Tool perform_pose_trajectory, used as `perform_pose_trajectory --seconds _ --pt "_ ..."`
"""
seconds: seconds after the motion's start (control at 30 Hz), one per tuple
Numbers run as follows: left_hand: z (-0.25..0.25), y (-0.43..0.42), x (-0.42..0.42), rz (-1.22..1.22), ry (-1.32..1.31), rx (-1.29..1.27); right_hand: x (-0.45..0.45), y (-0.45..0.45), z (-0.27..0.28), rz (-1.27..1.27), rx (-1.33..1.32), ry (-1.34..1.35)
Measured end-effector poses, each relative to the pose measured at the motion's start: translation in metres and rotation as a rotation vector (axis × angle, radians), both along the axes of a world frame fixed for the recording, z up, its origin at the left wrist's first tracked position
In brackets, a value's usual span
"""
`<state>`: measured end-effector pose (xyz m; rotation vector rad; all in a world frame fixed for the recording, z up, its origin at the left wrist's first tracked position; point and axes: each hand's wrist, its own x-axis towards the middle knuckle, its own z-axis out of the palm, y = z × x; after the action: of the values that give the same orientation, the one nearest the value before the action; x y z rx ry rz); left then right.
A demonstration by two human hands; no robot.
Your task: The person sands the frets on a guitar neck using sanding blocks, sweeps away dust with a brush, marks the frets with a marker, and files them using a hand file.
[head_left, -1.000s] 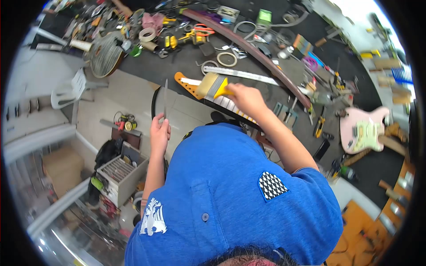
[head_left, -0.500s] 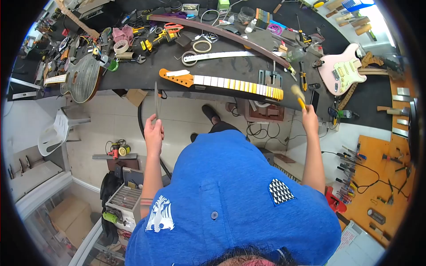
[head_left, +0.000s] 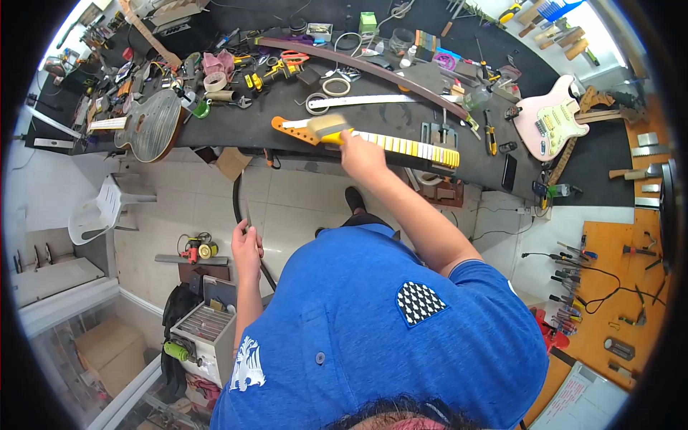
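My right hand [head_left: 362, 156] is closed around the yellow handle of a brush [head_left: 328, 127]. Its pale bristles, slightly blurred, are over the headstock end of a guitar neck [head_left: 408, 147]; whether they touch it I cannot tell. Along the front of the workbench, the neck lies with its orange headstock [head_left: 285, 130] to the left and pale and yellow strips between the frets. Lower left, off the bench edge, my left hand [head_left: 247, 251] is closed on a thin metal file [head_left: 244, 212], seen nearly end-on and faint.
On the workbench [head_left: 251, 132], a dark guitar body [head_left: 148, 127] lies left and a pink guitar body [head_left: 548, 118] right. Behind the neck are a white ruler [head_left: 365, 102], a long curved bar [head_left: 358, 64], tape rolls and pliers [head_left: 490, 132]. A white chair [head_left: 107, 208] stands at left.
My right hand has swung left with the brush, from beyond the neck's right end to near its headstock. My left hand has dropped slightly, and the file has tilted away from the bench edge.
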<state>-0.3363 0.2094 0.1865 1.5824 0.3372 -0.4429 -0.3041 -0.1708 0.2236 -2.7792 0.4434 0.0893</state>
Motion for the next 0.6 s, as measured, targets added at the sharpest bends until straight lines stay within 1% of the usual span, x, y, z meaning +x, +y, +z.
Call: perform_pose_trajectory --seconds 0.07,0.1,0.2,0.23,0.33,0.37,0.47,0.5,0.53,0.57,0.6 --pt "0.005 0.004 0.003 -0.007 -0.009 0.016 0.003 -0.013 -0.022 -0.053 -0.131 0.035" --pt "0.006 0.005 0.004 -0.009 -0.011 0.018 -0.003 -0.017 -0.021 -0.026 -0.121 0.176" --pt "0.01 0.007 0.01 -0.008 -0.023 -0.002 -0.032 -0.026 0.0 0.212 -0.052 0.292" --pt "0.01 0.007 0.01 -0.005 -0.023 -0.012 -0.037 -0.028 0.007 0.201 -0.01 0.257" --pt "0.004 0.006 0.01 -0.007 -0.013 -0.016 -0.019 -0.028 0.016 0.021 -0.046 0.084" --pt "0.005 0.005 0.01 -0.025 -0.01 -0.016 -0.007 -0.03 0.004 -0.039 -0.078 0.033" --pt "0.012 -0.001 0.008 -0.07 0.0 -0.016 0.001 -0.023 -0.015 0.161 -0.133 0.273" --pt "0.014 -0.003 0.007 -0.079 -0.002 -0.014 -0.004 -0.014 0.002 0.292 -0.073 0.381" --pt "0.017 -0.003 0.007 -0.091 -0.001 -0.009 -0.008 -0.01 0.02 0.309 0.013 0.492" --pt "0.019 -0.004 0.006 -0.097 -0.008 0.005 -0.012 -0.006 0.057 0.325 0.099 0.604" --pt "0.017 -0.003 0.006 -0.098 -0.011 -0.001 -0.013 -0.005 0.075 0.341 0.182 0.718"
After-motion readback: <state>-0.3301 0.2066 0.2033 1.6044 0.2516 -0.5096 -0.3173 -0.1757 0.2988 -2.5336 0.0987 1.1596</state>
